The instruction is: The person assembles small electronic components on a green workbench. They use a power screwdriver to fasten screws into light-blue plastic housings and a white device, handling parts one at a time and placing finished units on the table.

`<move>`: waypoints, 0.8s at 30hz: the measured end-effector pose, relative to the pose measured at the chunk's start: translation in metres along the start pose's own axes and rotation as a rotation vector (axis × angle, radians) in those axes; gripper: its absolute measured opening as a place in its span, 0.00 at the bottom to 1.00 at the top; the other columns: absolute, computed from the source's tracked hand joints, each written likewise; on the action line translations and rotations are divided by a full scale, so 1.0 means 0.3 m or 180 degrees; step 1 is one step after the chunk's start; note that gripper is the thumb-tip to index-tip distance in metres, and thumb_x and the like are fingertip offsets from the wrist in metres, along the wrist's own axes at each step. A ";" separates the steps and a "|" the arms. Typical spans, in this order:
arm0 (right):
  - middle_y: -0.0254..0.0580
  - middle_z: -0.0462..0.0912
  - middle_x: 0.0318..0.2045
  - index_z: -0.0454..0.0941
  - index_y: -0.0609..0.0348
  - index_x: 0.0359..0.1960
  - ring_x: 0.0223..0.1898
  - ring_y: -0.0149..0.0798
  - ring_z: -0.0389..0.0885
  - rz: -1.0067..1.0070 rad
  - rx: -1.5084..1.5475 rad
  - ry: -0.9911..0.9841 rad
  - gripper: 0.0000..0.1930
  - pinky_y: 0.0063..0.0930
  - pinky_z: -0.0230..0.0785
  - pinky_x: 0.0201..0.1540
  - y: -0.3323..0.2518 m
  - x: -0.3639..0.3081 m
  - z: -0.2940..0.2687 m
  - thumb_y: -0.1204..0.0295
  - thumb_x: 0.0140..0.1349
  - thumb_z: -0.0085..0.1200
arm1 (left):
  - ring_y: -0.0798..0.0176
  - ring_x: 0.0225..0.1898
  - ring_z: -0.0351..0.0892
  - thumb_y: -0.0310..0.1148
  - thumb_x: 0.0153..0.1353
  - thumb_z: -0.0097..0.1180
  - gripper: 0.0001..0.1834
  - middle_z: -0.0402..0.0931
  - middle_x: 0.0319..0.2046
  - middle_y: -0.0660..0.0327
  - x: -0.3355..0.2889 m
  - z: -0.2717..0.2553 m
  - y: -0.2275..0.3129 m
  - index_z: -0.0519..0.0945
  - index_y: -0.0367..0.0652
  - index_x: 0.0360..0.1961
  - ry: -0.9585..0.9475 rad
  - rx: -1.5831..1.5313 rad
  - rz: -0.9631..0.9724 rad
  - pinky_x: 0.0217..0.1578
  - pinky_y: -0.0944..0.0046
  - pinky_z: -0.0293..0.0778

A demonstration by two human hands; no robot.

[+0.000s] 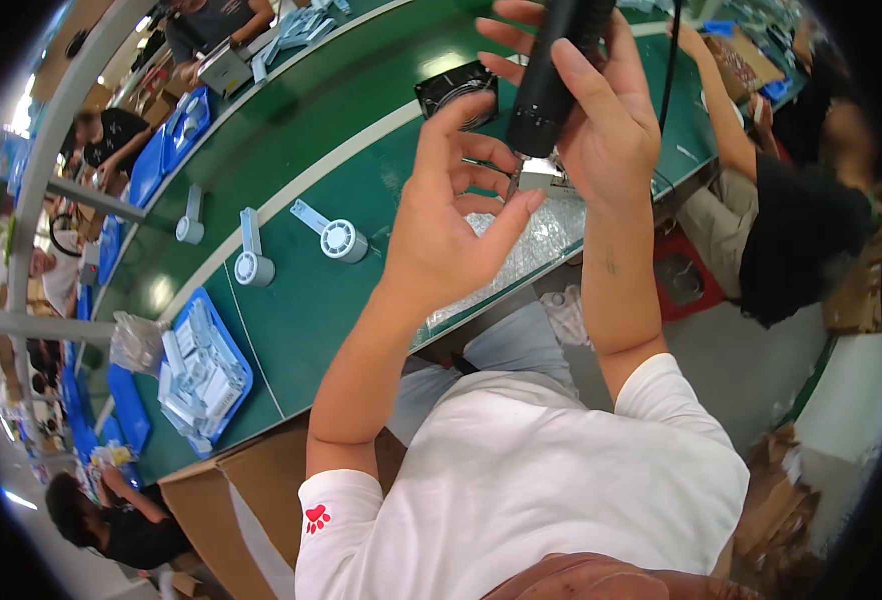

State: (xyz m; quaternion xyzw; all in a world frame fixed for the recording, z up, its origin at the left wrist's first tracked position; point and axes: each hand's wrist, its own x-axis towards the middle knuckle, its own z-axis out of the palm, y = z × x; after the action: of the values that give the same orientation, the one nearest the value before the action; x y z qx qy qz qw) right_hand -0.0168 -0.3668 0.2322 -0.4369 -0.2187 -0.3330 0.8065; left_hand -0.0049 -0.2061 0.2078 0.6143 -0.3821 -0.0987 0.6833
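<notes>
My right hand is wrapped round a black electric screwdriver, held upright with its bit pointing down. Curled about the thin metal bit are the fingers of my left hand, with the thumb below. Whether they pinch the bit or something tiny at its tip is too small to tell. Behind my left fingers a black square object with a round face stands on the green bench. Beneath both hands lies a clear, crinkled plastic sheet, and a small white piece shows between the hands.
Three light-blue handheld fans lie to the left on the green bench. Nearer me, a blue tray holds many light-blue parts, beside a clear plastic bag. A cardboard box stands below the bench edge. At right a co-worker sits close.
</notes>
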 end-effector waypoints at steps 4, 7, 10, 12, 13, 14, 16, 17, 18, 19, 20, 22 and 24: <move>0.55 0.71 0.63 0.56 0.65 0.70 0.62 0.42 0.74 -0.0028 -0.0372 -0.0028 0.26 0.34 0.69 0.63 -0.039 -0.027 -0.069 0.77 0.72 0.47 | 0.65 0.36 0.81 0.28 0.58 0.69 0.39 0.78 0.40 0.57 0.085 0.034 -0.011 0.63 0.39 0.68 -0.0480 0.0262 -0.0142 0.33 0.68 0.79; 0.50 0.72 0.62 0.57 0.66 0.70 0.61 0.34 0.73 -0.0011 -0.0503 -0.0052 0.26 0.28 0.67 0.62 -0.077 -0.054 -0.121 0.75 0.73 0.47 | 0.66 0.32 0.83 0.30 0.64 0.65 0.33 0.79 0.40 0.56 0.111 0.088 -0.001 0.64 0.36 0.67 -0.0703 0.0165 -0.0280 0.30 0.68 0.78; 0.46 0.76 0.53 0.59 0.64 0.69 0.50 0.35 0.79 -0.0218 -0.0592 0.0145 0.25 0.28 0.74 0.52 -0.075 -0.134 -0.194 0.74 0.73 0.48 | 0.67 0.31 0.83 0.31 0.66 0.62 0.30 0.79 0.39 0.56 0.132 0.146 -0.001 0.65 0.34 0.65 -0.0794 0.0028 -0.0231 0.30 0.68 0.78; 0.52 0.73 0.59 0.57 0.61 0.70 0.53 0.43 0.80 -0.0460 -0.1120 0.0290 0.29 0.37 0.76 0.54 -0.074 -0.258 -0.233 0.75 0.69 0.51 | 0.67 0.31 0.83 0.31 0.67 0.62 0.29 0.79 0.39 0.56 0.143 0.183 -0.004 0.66 0.34 0.65 -0.0839 0.0035 -0.0127 0.30 0.69 0.78; 0.48 0.71 0.61 0.58 0.61 0.71 0.53 0.38 0.79 -0.0136 -0.0730 0.0550 0.30 0.31 0.74 0.55 -0.081 -0.340 -0.204 0.72 0.70 0.54 | 0.67 0.32 0.83 0.32 0.67 0.61 0.28 0.79 0.39 0.56 0.142 0.202 -0.006 0.66 0.33 0.64 -0.0776 -0.0003 -0.0180 0.30 0.70 0.78; 0.48 0.74 0.59 0.60 0.62 0.70 0.50 0.37 0.80 0.0064 -0.0468 0.0720 0.28 0.30 0.75 0.53 -0.070 -0.412 -0.184 0.71 0.70 0.54 | 0.66 0.31 0.83 0.32 0.68 0.60 0.27 0.80 0.38 0.56 0.150 0.226 -0.010 0.67 0.33 0.63 -0.0759 0.0049 -0.0151 0.30 0.69 0.78; 0.46 0.79 0.54 0.64 0.62 0.68 0.44 0.34 0.83 0.0472 0.0098 0.1093 0.26 0.27 0.77 0.49 -0.034 -0.520 -0.144 0.71 0.71 0.54 | 0.65 0.30 0.82 0.32 0.69 0.58 0.25 0.81 0.37 0.55 0.152 0.271 -0.015 0.67 0.32 0.62 -0.0742 0.0165 -0.0143 0.30 0.68 0.78; 0.46 0.81 0.49 0.67 0.63 0.65 0.40 0.34 0.83 0.0647 0.0010 0.1077 0.23 0.26 0.77 0.44 -0.041 -0.535 -0.152 0.69 0.71 0.54 | 0.65 0.31 0.83 0.33 0.69 0.58 0.23 0.81 0.36 0.56 0.151 0.298 -0.020 0.69 0.33 0.60 -0.0643 0.0185 -0.0029 0.31 0.68 0.78; 0.46 0.83 0.44 0.71 0.65 0.63 0.37 0.34 0.84 0.0815 -0.0038 0.1061 0.21 0.25 0.77 0.39 -0.045 -0.549 -0.156 0.68 0.72 0.54 | 0.67 0.34 0.83 0.32 0.68 0.61 0.26 0.81 0.41 0.54 0.150 0.302 -0.001 0.68 0.33 0.61 -0.0775 0.0123 -0.0258 0.31 0.70 0.77; 0.46 0.86 0.39 0.74 0.66 0.60 0.33 0.34 0.85 0.0981 -0.0118 0.1047 0.20 0.24 0.77 0.35 -0.050 -0.560 -0.162 0.66 0.72 0.54 | 0.66 0.36 0.83 0.32 0.67 0.62 0.25 0.81 0.43 0.54 0.152 0.308 -0.003 0.68 0.33 0.60 -0.0783 0.0157 -0.0288 0.32 0.70 0.77; 0.43 0.85 0.34 0.77 0.65 0.56 0.30 0.31 0.83 0.0834 -0.0187 0.1144 0.16 0.21 0.76 0.33 -0.052 -0.560 -0.171 0.67 0.72 0.54 | 0.65 0.39 0.84 0.31 0.66 0.63 0.25 0.81 0.44 0.54 0.155 0.318 -0.005 0.69 0.32 0.60 -0.0788 0.0193 -0.0318 0.34 0.69 0.78; 0.37 0.85 0.23 0.83 0.64 0.48 0.23 0.25 0.80 0.0561 -0.0337 0.1260 0.11 0.16 0.74 0.29 -0.060 -0.537 -0.196 0.70 0.72 0.53 | 0.64 0.43 0.84 0.30 0.65 0.64 0.25 0.80 0.46 0.54 0.162 0.339 0.003 0.69 0.32 0.59 -0.0683 0.0280 -0.0188 0.37 0.68 0.79; 0.36 0.83 0.21 0.85 0.65 0.44 0.21 0.22 0.76 0.0458 -0.0429 0.1218 0.11 0.15 0.68 0.24 -0.080 -0.537 -0.206 0.69 0.72 0.54 | 0.63 0.45 0.83 0.29 0.64 0.65 0.26 0.80 0.47 0.53 0.177 0.348 0.016 0.69 0.32 0.59 -0.0688 0.0251 -0.0037 0.41 0.67 0.80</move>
State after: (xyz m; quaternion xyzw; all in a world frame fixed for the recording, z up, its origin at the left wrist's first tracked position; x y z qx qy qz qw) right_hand -0.1406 -0.3732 0.1096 -0.4332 -0.0071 -0.3653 0.8239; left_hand -0.0370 -0.3169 0.2286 0.6286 -0.4536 -0.1532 0.6129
